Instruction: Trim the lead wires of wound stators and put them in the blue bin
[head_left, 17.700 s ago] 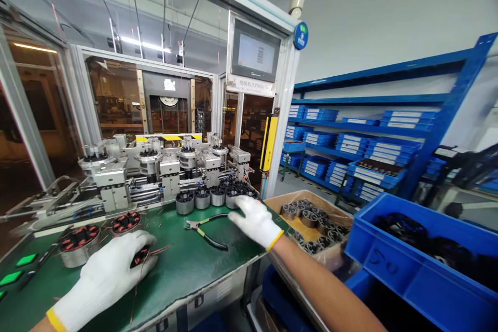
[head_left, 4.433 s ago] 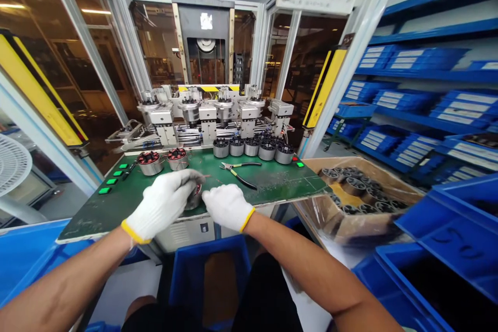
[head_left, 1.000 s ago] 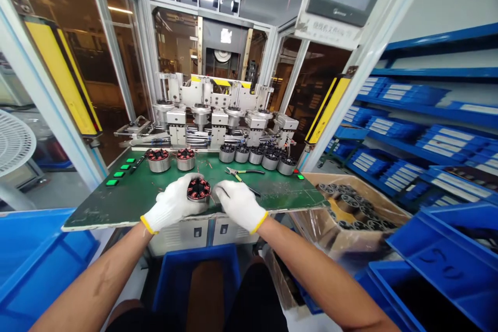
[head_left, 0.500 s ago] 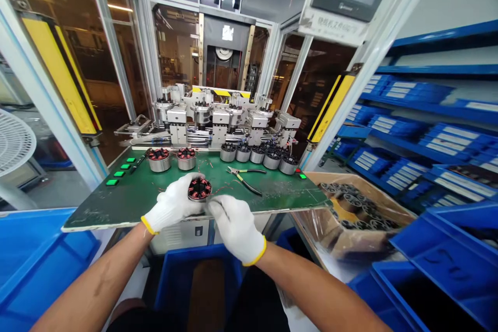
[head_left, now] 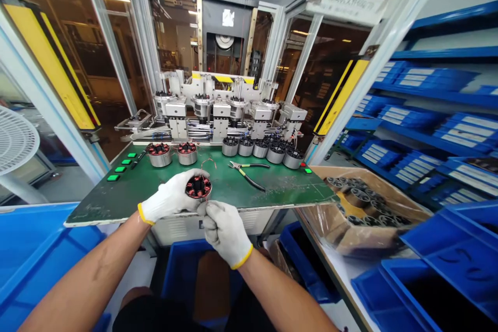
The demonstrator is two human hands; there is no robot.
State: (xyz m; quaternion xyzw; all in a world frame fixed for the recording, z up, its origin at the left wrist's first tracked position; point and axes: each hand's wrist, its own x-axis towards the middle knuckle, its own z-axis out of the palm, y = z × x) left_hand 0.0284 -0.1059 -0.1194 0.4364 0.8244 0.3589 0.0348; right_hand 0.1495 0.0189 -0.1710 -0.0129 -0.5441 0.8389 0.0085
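My left hand (head_left: 169, 198), in a white glove, is wrapped round a metal stator with red-copper windings (head_left: 198, 187), held at the near edge of the green work table (head_left: 124, 194). Just below the stator, my right hand (head_left: 225, 231) is pinched shut with its fingertips against the part's underside; what it pinches is too small to see. Thin copper wire ends (head_left: 210, 162) lie on the table behind the stator. A pair of cutting pliers (head_left: 249, 172) rests on the table to the right.
Two wound stators (head_left: 173, 154) stand at the back left and several unwound ones (head_left: 264, 150) at the back right, before the winding machine (head_left: 221, 109). Green buttons (head_left: 120, 168) sit left. A cardboard box of stators (head_left: 361, 202) and blue bins (head_left: 447, 264) are at right.
My right hand has dropped from beside the stator to below it and closed into a pinch. The left hand keeps its hold on the stator.
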